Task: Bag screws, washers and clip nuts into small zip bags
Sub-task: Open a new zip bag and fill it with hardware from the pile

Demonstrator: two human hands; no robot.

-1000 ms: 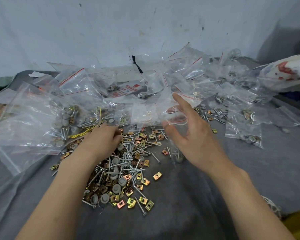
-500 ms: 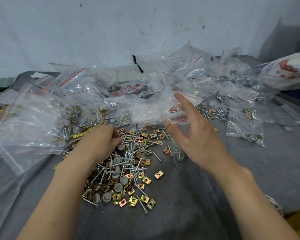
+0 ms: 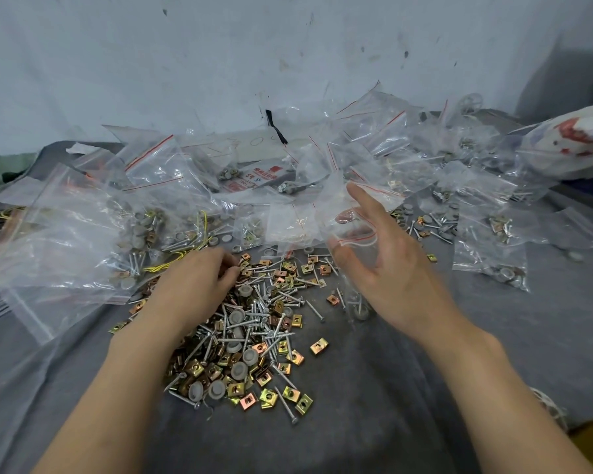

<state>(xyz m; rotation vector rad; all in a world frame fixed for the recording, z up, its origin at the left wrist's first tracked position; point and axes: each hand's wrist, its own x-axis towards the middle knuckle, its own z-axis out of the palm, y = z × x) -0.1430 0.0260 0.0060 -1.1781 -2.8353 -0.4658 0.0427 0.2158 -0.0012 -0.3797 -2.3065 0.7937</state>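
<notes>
Little has moved in the last second: both hands keep their places. The left hand [image 3: 199, 285] lies knuckles up, fingers curled into the far edge of the loose pile [image 3: 254, 336] of screws [image 3: 278, 333], washers [image 3: 249, 355] and clip nuts [image 3: 319, 347]; whether it pinches a piece I cannot tell. To its right, the right hand [image 3: 394, 271] holds a small zip bag [image 3: 356, 295] between thumb and spread fingers, with a few pieces at its bottom. Filled bags [image 3: 486, 234] lie beyond both hands on the grey tabletop [image 3: 374, 405].

Left hand [image 3: 194, 285]'s fingers [image 3: 225, 272] mostly hidden, printed bag [image 3: 572, 145] cut off
</notes>
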